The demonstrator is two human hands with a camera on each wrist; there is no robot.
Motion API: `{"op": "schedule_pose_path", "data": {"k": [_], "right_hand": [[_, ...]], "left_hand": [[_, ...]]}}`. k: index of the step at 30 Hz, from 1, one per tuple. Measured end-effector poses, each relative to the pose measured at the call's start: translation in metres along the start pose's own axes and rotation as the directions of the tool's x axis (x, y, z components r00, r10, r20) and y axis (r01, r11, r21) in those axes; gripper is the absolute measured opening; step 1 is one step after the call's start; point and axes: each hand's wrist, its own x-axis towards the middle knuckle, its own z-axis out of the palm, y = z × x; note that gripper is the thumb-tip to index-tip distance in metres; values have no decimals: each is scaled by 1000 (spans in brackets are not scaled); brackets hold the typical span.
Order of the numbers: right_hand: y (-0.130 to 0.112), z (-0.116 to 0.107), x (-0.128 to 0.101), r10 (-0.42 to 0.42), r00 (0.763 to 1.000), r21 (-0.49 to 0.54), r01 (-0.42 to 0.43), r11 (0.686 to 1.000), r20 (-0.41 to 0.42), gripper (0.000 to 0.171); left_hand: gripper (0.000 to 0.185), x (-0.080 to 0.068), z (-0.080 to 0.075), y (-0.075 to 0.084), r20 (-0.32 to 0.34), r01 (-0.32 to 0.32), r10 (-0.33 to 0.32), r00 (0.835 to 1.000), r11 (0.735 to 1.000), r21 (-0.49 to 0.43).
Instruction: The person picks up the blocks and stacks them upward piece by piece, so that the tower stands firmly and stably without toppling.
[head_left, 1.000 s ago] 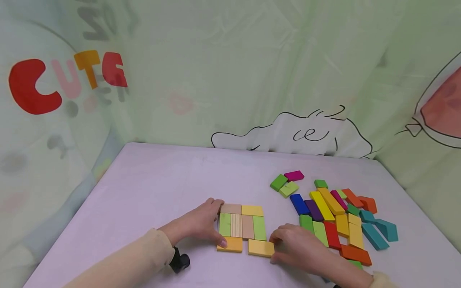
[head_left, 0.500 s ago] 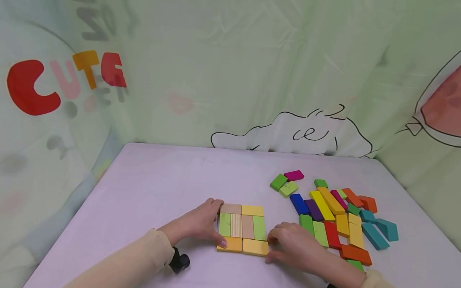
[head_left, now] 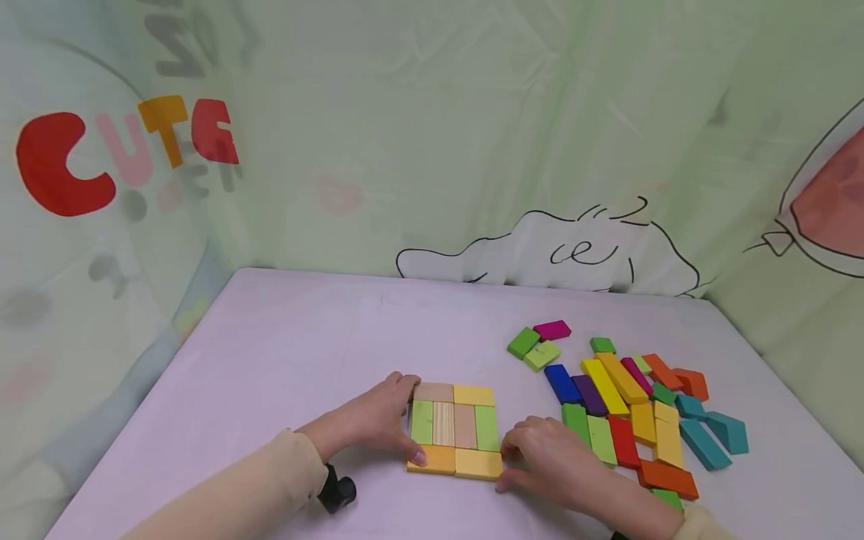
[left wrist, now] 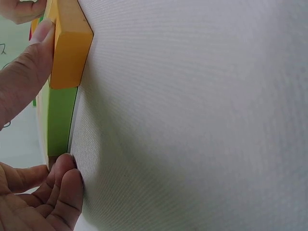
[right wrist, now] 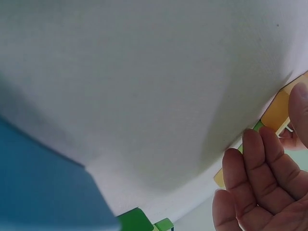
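Note:
Flat wooden blocks lie in a square: a pinkish block and a yellow block on top, upright green, striped and pinkish blocks in the middle, an orange block and a light orange block along the bottom. My left hand spans the square's left side, its thumb on the orange block and its fingertips by the upper left corner, beside a green block in the left wrist view. My right hand holds the right end of the light orange block between thumb and fingers.
Several loose coloured blocks lie right of the square, among them a red block, a purple block and a teal block. Farther back are a magenta block and two green ones. Printed curtains stand behind the table.
My right hand has slid the light orange block left, closing the gap to the orange block. In the last half second both hands have kept their places.

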Motion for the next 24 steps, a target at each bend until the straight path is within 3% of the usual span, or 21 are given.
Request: {"op": "schedule_pose_path", "data": {"k": [17,21,24], "right_hand": [[1,-1,0,14,1000,10,-14,1000,11,29],[4,-15,2,100,995,40,-101,994,22,30],[17,-36,11,152,988,29,-151,988,-18,34]], "left_hand": [[111,0,1,0,-10,-6,6,1000,1000,0],[111,1,1,0,-9,-4,4,1000,1000,8],[111,0,1,0,-9,1,-1,1000,1000,11]]}}
